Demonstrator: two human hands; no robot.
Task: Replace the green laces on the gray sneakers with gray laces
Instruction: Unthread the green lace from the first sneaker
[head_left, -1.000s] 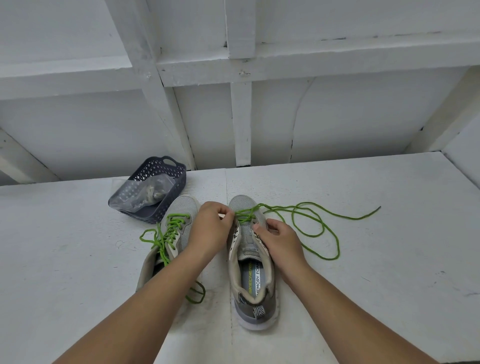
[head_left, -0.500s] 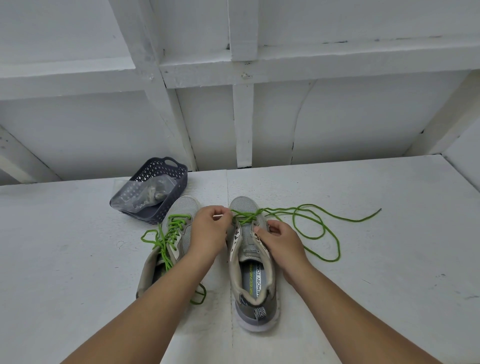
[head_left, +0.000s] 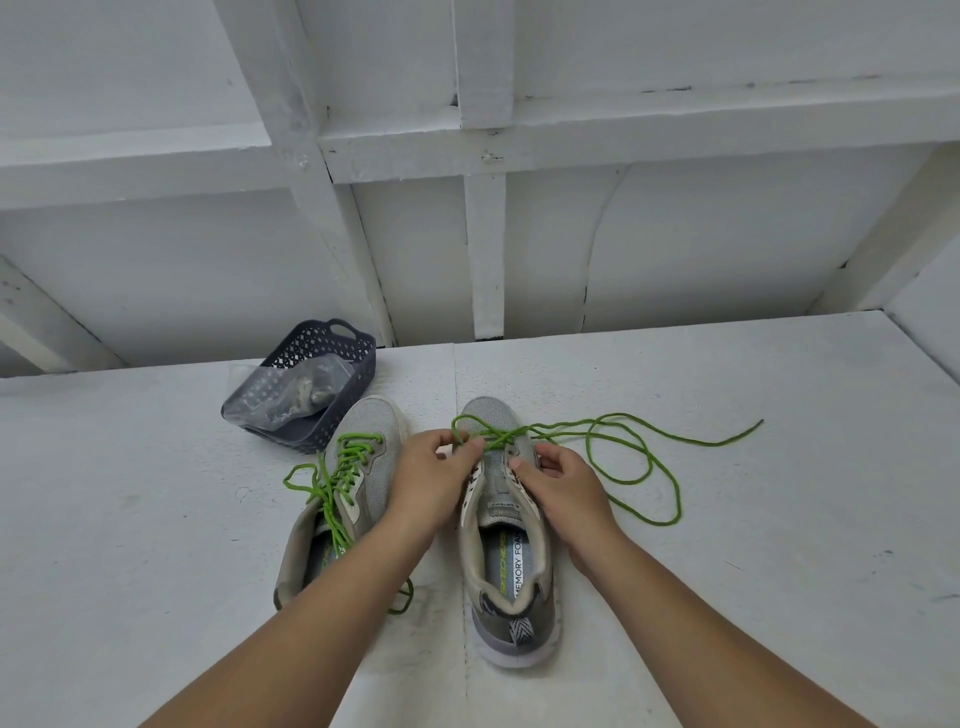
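Reaching forward from the near edge of the view, two bare forearms stretch over a white painted surface (head_left: 727, 519) toward a pair of gray sneakers that stand side by side, heels near and toes far. The right sneaker (head_left: 511, 561) sits between the two hands, its insole printed with the words memory foam and its upper eyelets empty. The right hand (head_left: 566, 486) rests against the right side of this shoe's open throat, fingers curled around the eyelet edge and thumb pressing on the tongue. The left hand (head_left: 428, 483) sits on the left side of the same shoe, fingers curled and pinching the loose green lace (head_left: 644, 457) where it crosses near the toe. From there that lace trails away to the right, lying in loose loops on the surface with its end farthest right. The left sneaker (head_left: 332, 504), just left of the left hand, carries its own green lace (head_left: 345, 462) threaded through the eyelets, with the ends untied and spilling over the sides. Farther back and to the left, touching that shoe's toe, a dark perforated basket (head_left: 332, 395) holds a clear plastic bag (head_left: 291, 389) with grayish contents that are too unclear to identify. Beyond stands a white wooden wall (head_left: 483, 234) with beams.
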